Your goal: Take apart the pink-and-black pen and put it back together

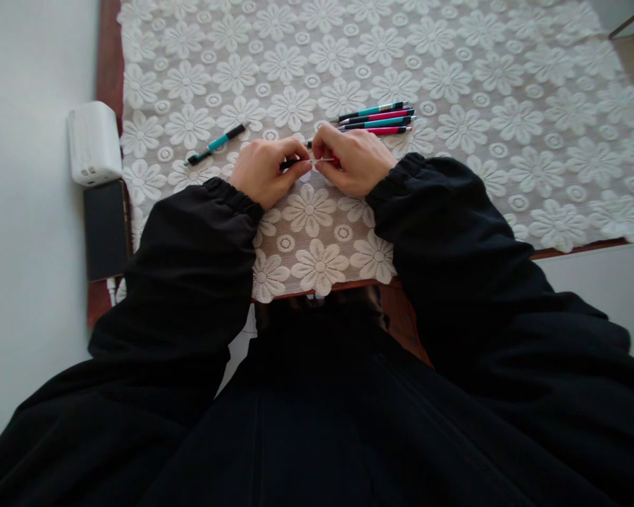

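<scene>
My left hand (264, 169) is closed, its thumb and fingers pinching a black pen part (289, 164). Facing it, my right hand (356, 160) is closed round a red pen part (337, 163), mostly hidden by the fingers. A thin pale rod (323, 160), like a pen refill, spans the small gap between the two sets of fingertips. Just behind the fingers, a small dark piece (310, 144) shows in part. To the left of my left hand lies a teal and black pen (216, 144). Beyond my right hand several teal or red pens (377, 120) lie side by side.
A white lace tablecloth (320, 264) with flower patterns covers the wooden table (109, 63). At the left edge stand a white charger-like block (94, 143) and a dark phone (106, 229), with a white cable plug (111, 290) below it. A white wall borders the left side.
</scene>
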The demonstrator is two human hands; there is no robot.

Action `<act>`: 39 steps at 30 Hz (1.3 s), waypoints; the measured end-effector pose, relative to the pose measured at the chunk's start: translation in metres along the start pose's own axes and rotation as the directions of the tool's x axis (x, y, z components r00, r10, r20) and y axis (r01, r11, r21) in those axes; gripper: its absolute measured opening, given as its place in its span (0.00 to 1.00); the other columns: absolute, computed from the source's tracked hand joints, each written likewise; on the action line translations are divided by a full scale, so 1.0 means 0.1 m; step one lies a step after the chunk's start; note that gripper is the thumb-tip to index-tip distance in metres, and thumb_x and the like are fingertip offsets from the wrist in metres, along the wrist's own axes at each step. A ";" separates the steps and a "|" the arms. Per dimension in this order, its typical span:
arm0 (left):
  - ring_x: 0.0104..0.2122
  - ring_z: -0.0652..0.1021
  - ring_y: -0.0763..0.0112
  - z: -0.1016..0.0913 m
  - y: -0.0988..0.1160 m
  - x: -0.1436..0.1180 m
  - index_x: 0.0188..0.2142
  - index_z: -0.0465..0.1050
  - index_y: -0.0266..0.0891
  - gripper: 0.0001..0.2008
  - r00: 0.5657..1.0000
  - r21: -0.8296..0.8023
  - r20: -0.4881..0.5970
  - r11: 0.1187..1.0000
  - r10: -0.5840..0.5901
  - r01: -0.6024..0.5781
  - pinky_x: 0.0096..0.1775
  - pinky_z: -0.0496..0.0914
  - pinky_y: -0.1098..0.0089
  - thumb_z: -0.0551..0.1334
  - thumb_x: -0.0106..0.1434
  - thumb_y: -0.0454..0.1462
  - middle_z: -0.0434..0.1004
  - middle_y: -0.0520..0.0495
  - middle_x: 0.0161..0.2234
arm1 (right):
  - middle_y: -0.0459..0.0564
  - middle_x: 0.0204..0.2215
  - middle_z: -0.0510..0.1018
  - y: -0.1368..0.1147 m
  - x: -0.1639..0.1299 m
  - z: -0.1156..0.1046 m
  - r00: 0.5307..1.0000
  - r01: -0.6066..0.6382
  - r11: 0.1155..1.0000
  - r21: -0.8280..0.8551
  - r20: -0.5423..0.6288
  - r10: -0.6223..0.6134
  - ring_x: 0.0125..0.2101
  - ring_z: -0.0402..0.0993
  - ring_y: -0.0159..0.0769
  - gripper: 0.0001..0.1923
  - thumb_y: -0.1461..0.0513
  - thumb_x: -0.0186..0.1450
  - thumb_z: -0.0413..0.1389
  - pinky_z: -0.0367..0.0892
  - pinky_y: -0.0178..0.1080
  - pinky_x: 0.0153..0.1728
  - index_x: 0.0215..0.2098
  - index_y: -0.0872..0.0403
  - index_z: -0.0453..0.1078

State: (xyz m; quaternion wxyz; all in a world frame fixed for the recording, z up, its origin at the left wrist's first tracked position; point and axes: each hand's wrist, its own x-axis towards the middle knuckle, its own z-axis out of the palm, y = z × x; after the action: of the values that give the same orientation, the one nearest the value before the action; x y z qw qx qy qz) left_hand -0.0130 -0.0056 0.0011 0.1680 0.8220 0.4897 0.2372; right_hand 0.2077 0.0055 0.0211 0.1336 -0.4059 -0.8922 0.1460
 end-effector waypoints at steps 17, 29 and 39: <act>0.35 0.79 0.58 0.00 0.00 0.00 0.41 0.78 0.48 0.09 1.000 -0.050 -0.010 0.999 -0.014 0.013 0.37 0.69 0.60 0.63 0.66 0.46 0.80 0.47 0.33 | 0.53 0.49 0.78 -0.02 0.01 0.00 0.998 0.064 0.984 0.165 -0.026 -0.061 0.48 0.73 0.44 0.16 0.58 0.65 0.49 0.65 0.46 0.49 0.50 0.46 0.69; 0.37 0.80 0.59 -0.01 0.01 0.00 0.42 0.78 0.48 0.12 1.000 0.001 -0.003 1.000 -0.029 0.029 0.37 0.70 0.62 0.61 0.67 0.48 0.81 0.47 0.35 | 0.48 0.41 0.77 0.14 0.09 0.14 0.979 0.130 0.972 0.196 -0.178 -0.095 0.41 0.70 0.45 0.10 0.56 0.63 0.54 0.68 0.48 0.46 0.44 0.43 0.65; 0.37 0.79 0.58 -0.02 0.02 0.00 0.44 0.78 0.49 0.12 0.999 -0.012 0.021 0.999 -0.046 0.046 0.39 0.70 0.61 0.62 0.67 0.48 0.81 0.48 0.36 | 0.49 0.43 0.75 0.15 0.09 0.17 0.979 0.167 0.970 0.178 -0.145 -0.142 0.43 0.71 0.45 0.13 0.61 0.60 0.53 0.67 0.46 0.47 0.44 0.43 0.65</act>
State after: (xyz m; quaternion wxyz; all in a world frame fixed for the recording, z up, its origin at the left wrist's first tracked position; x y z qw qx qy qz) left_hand -0.0127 -0.0070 0.0039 0.1835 0.8119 0.5052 0.2278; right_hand 0.2069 0.0193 0.0012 0.2408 -0.3294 -0.8924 0.1925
